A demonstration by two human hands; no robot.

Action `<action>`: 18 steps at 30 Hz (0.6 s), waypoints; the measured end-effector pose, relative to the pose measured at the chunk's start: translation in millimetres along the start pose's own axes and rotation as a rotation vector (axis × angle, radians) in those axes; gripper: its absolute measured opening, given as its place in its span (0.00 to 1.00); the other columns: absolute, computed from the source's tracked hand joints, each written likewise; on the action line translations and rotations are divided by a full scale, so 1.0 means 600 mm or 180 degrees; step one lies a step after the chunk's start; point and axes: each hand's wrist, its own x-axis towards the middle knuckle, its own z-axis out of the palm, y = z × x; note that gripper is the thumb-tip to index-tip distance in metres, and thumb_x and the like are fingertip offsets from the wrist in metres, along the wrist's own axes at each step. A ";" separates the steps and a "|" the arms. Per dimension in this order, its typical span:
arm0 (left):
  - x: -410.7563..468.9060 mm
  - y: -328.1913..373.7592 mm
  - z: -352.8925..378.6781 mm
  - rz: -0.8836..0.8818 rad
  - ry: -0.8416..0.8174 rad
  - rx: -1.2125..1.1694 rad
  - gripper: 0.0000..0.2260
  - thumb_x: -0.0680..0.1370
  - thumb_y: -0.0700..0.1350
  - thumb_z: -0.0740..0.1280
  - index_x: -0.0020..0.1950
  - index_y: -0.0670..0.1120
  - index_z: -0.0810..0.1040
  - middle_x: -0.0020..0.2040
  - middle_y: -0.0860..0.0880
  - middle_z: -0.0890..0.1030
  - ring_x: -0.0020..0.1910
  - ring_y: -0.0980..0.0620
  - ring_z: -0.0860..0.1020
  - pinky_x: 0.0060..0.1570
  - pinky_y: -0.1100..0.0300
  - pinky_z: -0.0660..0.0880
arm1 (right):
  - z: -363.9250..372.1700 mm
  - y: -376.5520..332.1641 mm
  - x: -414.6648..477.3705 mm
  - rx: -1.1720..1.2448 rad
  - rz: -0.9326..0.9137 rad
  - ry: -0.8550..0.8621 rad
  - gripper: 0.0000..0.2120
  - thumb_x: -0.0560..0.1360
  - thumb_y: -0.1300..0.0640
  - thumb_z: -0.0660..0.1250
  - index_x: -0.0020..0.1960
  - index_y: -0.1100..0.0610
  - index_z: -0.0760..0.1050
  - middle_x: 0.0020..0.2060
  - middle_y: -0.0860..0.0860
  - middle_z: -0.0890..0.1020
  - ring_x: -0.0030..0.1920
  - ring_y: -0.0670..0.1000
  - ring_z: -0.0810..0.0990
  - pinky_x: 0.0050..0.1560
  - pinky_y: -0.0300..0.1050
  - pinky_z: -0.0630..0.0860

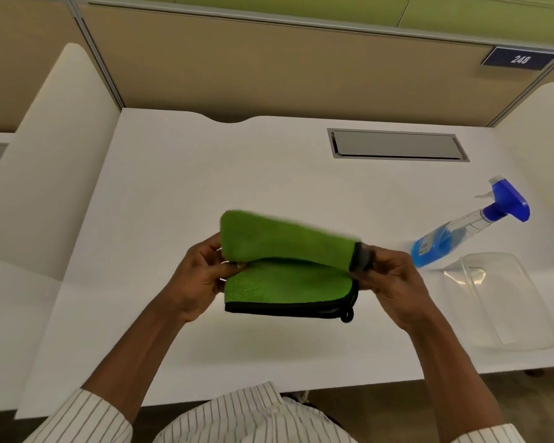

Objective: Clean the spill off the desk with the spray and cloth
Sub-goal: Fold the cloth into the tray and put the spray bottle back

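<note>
A green cloth (285, 251) with a black edge is held above the middle of the white desk (173, 174), folded over with its upper flap lifted. My left hand (199, 276) pinches its left side and my right hand (390, 276) pinches its right, black-trimmed corner. A spray bottle (454, 231) with blue liquid and a blue trigger head stands tilted at the right, apart from both hands. No spill shows on the desk surface.
A clear plastic container (506, 302) sits at the right front, just in front of the bottle. A grey cable hatch (397, 145) is set into the desk's back right. Tan partition panels (269, 65) wall the back, white dividers stand at both sides.
</note>
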 end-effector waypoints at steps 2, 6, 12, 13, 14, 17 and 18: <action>0.000 0.005 -0.004 0.0124 -0.0092 0.0115 0.17 0.74 0.26 0.69 0.49 0.47 0.87 0.52 0.42 0.88 0.49 0.45 0.88 0.43 0.52 0.84 | 0.003 -0.007 0.006 -0.0037 -0.0038 0.0042 0.12 0.72 0.64 0.72 0.54 0.59 0.87 0.53 0.59 0.85 0.52 0.57 0.86 0.44 0.48 0.83; -0.002 0.002 -0.006 0.0031 -0.0100 0.0230 0.20 0.78 0.22 0.64 0.46 0.46 0.85 0.55 0.43 0.88 0.47 0.45 0.85 0.35 0.57 0.80 | 0.012 0.013 0.001 0.0116 0.0286 0.0363 0.11 0.69 0.67 0.73 0.50 0.59 0.87 0.50 0.54 0.88 0.49 0.54 0.88 0.40 0.46 0.83; -0.011 -0.021 -0.004 -0.0095 -0.0096 0.0335 0.19 0.70 0.32 0.65 0.54 0.46 0.88 0.58 0.45 0.88 0.46 0.49 0.86 0.36 0.56 0.82 | 0.016 0.050 -0.042 0.0199 0.0661 0.0829 0.12 0.69 0.65 0.73 0.51 0.58 0.86 0.51 0.56 0.89 0.47 0.55 0.88 0.38 0.50 0.82; -0.011 -0.024 0.000 -0.0122 -0.0103 0.0360 0.20 0.71 0.33 0.64 0.56 0.46 0.88 0.58 0.45 0.88 0.46 0.50 0.86 0.37 0.56 0.82 | 0.017 0.052 -0.051 0.0222 0.0706 0.0893 0.12 0.69 0.65 0.72 0.51 0.58 0.86 0.51 0.57 0.89 0.46 0.56 0.88 0.38 0.51 0.82; -0.011 -0.026 0.004 -0.0157 -0.0111 0.0362 0.20 0.72 0.34 0.64 0.57 0.46 0.88 0.59 0.45 0.88 0.45 0.50 0.86 0.37 0.56 0.82 | 0.017 0.052 -0.059 0.0270 0.0750 0.0961 0.13 0.69 0.65 0.72 0.52 0.58 0.86 0.51 0.57 0.89 0.46 0.56 0.88 0.39 0.51 0.82; -0.005 -0.034 0.018 -0.0344 -0.0144 0.0223 0.19 0.75 0.40 0.62 0.60 0.47 0.88 0.58 0.45 0.88 0.42 0.48 0.85 0.37 0.54 0.82 | 0.012 0.047 -0.082 0.0514 0.0846 0.1189 0.16 0.72 0.63 0.68 0.58 0.58 0.86 0.49 0.56 0.88 0.44 0.54 0.87 0.39 0.48 0.82; -0.001 -0.037 0.024 -0.0394 -0.0165 0.0217 0.18 0.77 0.42 0.62 0.61 0.47 0.87 0.57 0.45 0.88 0.41 0.48 0.84 0.37 0.54 0.82 | 0.008 0.043 -0.090 0.0614 0.0870 0.1275 0.17 0.74 0.62 0.66 0.60 0.58 0.85 0.49 0.56 0.87 0.44 0.54 0.86 0.40 0.48 0.82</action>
